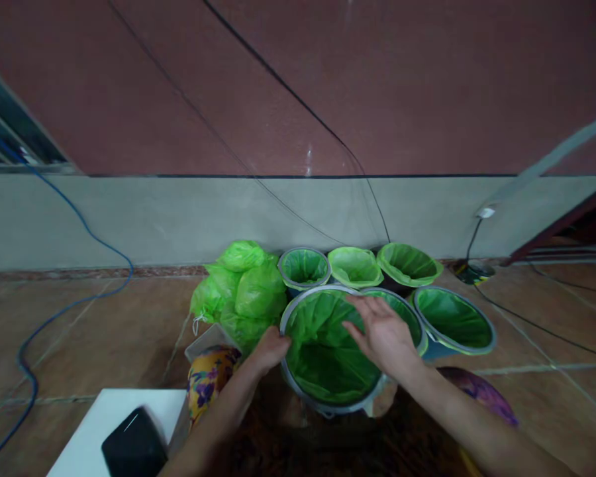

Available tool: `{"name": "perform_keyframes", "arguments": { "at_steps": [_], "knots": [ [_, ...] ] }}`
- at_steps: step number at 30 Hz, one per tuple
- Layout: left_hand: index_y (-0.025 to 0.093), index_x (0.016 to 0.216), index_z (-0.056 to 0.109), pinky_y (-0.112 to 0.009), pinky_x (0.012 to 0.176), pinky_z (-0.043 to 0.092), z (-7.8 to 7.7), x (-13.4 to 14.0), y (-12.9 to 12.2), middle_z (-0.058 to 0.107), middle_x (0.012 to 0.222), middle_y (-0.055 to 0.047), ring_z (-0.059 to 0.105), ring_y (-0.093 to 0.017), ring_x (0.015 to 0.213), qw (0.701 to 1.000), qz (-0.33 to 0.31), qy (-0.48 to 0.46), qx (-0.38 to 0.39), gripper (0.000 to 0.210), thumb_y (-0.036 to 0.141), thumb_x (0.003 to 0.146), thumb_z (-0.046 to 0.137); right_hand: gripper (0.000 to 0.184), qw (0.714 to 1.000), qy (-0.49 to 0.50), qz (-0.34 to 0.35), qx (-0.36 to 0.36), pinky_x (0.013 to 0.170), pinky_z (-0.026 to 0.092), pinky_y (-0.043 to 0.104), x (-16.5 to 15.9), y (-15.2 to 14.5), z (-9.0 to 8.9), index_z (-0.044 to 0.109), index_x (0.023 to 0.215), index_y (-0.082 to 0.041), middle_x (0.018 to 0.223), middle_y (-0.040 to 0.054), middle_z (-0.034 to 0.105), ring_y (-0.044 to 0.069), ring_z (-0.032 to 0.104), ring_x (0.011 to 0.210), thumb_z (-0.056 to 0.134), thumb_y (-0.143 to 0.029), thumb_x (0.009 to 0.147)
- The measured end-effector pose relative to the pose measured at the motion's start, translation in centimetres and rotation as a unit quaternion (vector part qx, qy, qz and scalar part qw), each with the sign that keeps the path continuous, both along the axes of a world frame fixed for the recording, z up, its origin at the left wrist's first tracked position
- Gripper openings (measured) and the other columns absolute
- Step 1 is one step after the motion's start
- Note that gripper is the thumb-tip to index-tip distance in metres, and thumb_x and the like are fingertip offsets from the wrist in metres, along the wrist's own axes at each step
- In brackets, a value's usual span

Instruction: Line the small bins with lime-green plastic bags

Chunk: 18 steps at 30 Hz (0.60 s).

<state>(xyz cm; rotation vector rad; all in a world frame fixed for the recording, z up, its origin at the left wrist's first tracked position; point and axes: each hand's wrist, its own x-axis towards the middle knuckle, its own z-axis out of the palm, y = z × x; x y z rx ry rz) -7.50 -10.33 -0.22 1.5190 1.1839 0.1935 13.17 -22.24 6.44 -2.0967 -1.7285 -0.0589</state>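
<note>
In front of me stands a trash bin [322, 405] with a grey rim, lined with a green plastic bag [334, 371] that is folded down inside it. My left hand [272, 348] is closed on the left side of the rim. Over the bin's right side hovers my right hand [382, 331], its fingers stretched out and its thumb apart, with nothing held. Whether its palm touches the liner, I cannot tell. The bin's lower part is hidden.
More lined bins [457, 324] stand behind and to the right. Filled green bags [258, 291] are piled left. A white surface [114, 401] carries a black phone-like object [135, 445]. A blue cable [74, 301] and a plug [485, 212] lie by the wall.
</note>
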Motion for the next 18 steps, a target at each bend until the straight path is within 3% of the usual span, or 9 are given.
{"name": "perform_keyframes", "arguments": {
  "at_steps": [2, 5, 6, 7, 9, 12, 14, 18],
  "knots": [
    [0.014, 0.053, 0.059, -0.021, 0.048, 0.033, 1.2, 0.2, 1.6, 0.049, 0.048, 0.003, 0.049, -0.011, 0.052, 0.998, -0.03, 0.046, 0.037, 0.016, 0.013, 0.069, 0.055, 0.059, 0.996, 0.004, -0.091, 0.015, 0.089, 0.046, 0.041, 3.0, 0.8, -0.4, 0.056, 0.125, -0.012, 0.119, 0.0185, 0.063, 0.032, 0.058, 0.107, 0.063, -0.043, 0.075],
    [0.014, 0.056, 0.06, -0.022, 0.053, 0.036, 3.4, 0.9, 3.7, 0.049, 0.048, 0.003, 0.054, -0.013, 0.057, 0.992, -0.064, 0.084, 0.075, 0.014, 0.018, 0.069, 0.061, 0.037, 0.969, 0.203, -0.105, -0.099, 0.065, 0.048, 0.031, 6.2, 1.8, -3.1, 0.067, 0.093, -0.014, 0.077, 0.009, 0.07, 0.023, 0.064, 0.071, 0.055, -0.046, 0.079],
    [0.013, 0.06, 0.063, -0.023, 0.056, 0.039, 4.0, 1.0, 4.2, 0.053, 0.051, 0.002, 0.057, -0.015, 0.061, 0.992, -0.06, 0.072, 0.087, 0.012, 0.022, 0.068, 0.065, 0.036, 0.958, 0.249, -0.113, -0.091, 0.059, 0.046, 0.029, 6.7, 1.9, -4.2, 0.067, 0.084, -0.016, 0.067, 0.0058, 0.067, 0.021, 0.061, 0.063, 0.052, -0.048, 0.08],
    [0.013, 0.067, 0.066, -0.024, 0.062, 0.042, 4.4, 1.1, 4.4, 0.059, 0.057, 0.0, 0.06, -0.017, 0.066, 0.993, -0.041, 0.048, 0.1, 0.014, 0.026, 0.066, 0.07, 0.037, 0.949, 0.277, -0.133, -0.07, 0.054, 0.042, 0.028, 6.9, 1.9, -5.2, 0.065, 0.076, -0.017, 0.058, 0.0031, 0.062, 0.019, 0.057, 0.056, 0.05, -0.051, 0.079],
    [0.012, 0.089, 0.069, -0.029, 0.075, 0.047, 4.3, 0.9, 3.9, 0.069, 0.081, -0.006, 0.064, -0.022, 0.083, 0.991, 0.048, -0.028, 0.123, 0.039, 0.034, 0.058, 0.08, 0.04, 0.934, 0.302, -0.192, -0.007, 0.048, 0.036, 0.027, 6.5, 1.4, -6.8, 0.062, 0.067, -0.018, 0.048, -0.0007, 0.053, 0.016, 0.05, 0.047, 0.05, -0.055, 0.077],
    [0.014, 0.118, 0.059, -0.034, 0.092, 0.046, 2.2, 0.3, 0.2, 0.063, 0.12, -0.015, 0.059, -0.027, 0.112, 0.956, 0.238, -0.141, 0.096, 0.075, 0.041, 0.053, 0.084, 0.043, 0.897, 0.349, -0.266, 0.056, 0.044, 0.031, 0.027, 4.8, 0.2, -8.4, 0.061, 0.068, -0.017, 0.043, -0.0035, 0.044, 0.014, 0.042, 0.042, 0.052, -0.058, 0.073],
    [0.016, 0.124, 0.055, -0.034, 0.094, 0.047, -0.1, 0.2, -3.5, 0.061, 0.127, -0.016, 0.057, -0.027, 0.117, 0.929, 0.317, -0.192, -0.009, 0.078, 0.041, 0.055, 0.084, 0.044, 0.865, 0.395, -0.296, 0.087, 0.043, 0.03, 0.027, 3.5, -0.6, -9.3, 0.061, 0.069, -0.016, 0.043, -0.004, 0.043, 0.013, 0.039, 0.042, 0.053, -0.06, 0.072],
    [0.02, 0.116, 0.06, -0.035, 0.081, 0.054, -3.4, 1.7, -9.2, 0.069, 0.114, -0.013, 0.068, -0.025, 0.098, 0.876, 0.311, -0.279, -0.241, 0.057, 0.041, 0.066, 0.078, 0.049, 0.809, 0.462, -0.349, 0.099, 0.044, 0.037, 0.028, 1.4, -1.6, -11.4, 0.061, 0.07, -0.015, 0.046, -0.0016, 0.048, 0.016, 0.046, 0.045, 0.055, -0.064, 0.07]
  ]
}}
